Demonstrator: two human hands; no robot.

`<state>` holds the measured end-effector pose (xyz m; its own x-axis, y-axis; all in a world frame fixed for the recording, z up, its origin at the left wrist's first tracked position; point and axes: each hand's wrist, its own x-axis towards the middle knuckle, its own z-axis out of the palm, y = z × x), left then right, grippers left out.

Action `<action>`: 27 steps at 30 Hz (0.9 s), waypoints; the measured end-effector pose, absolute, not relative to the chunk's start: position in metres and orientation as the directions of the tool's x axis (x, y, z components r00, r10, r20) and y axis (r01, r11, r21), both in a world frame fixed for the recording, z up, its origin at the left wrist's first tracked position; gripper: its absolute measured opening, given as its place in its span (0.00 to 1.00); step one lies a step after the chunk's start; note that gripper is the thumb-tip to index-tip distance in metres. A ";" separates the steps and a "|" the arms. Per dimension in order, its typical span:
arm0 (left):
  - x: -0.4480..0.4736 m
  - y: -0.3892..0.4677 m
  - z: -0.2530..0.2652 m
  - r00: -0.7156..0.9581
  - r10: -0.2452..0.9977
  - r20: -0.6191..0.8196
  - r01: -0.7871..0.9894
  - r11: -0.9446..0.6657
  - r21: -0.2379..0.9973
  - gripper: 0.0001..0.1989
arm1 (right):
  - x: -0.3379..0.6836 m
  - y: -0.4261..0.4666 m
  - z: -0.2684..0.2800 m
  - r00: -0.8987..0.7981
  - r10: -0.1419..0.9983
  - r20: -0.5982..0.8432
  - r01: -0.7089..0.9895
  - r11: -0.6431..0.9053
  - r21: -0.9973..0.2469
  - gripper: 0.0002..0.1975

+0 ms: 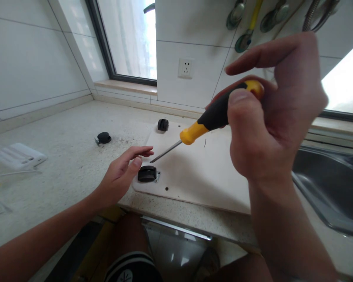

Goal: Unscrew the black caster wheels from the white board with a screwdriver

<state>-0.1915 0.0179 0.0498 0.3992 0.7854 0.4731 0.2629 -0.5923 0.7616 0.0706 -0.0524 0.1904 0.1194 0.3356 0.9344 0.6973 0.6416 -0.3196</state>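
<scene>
A screwdriver (214, 113) with a yellow and black handle is gripped in my right hand (270, 113), its shaft slanting down to the left. The tip hovers over or touches the white board (200, 168), just behind a black caster wheel (147, 173); I cannot tell which. My left hand (125, 170) is beside that caster, thumb close to its top and fingers stretched out, with nothing visible in it. Another caster (162, 125) stands on the board's far left corner. A loose caster (104, 137) lies on the counter to the left.
The speckled counter (70, 164) carries dark crumbs near the loose caster. At left lie a white box-shaped device (20, 155) and a cable. A metal sink (332, 184) is at right. A wall socket (186, 68) and pipe valves (234, 15) are behind.
</scene>
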 end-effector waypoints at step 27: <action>-0.244 0.083 0.027 0.139 0.853 0.502 0.681 -0.451 0.577 0.24 | 0.076 -0.039 0.188 0.094 0.188 0.978 0.795 0.577 -0.188 0.04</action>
<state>-0.2435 0.0834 0.0270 0.1394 0.8533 0.5024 0.6811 -0.4509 0.5769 0.0758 -0.0390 0.1883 0.0944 0.1880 0.9776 0.7949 0.5770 -0.1877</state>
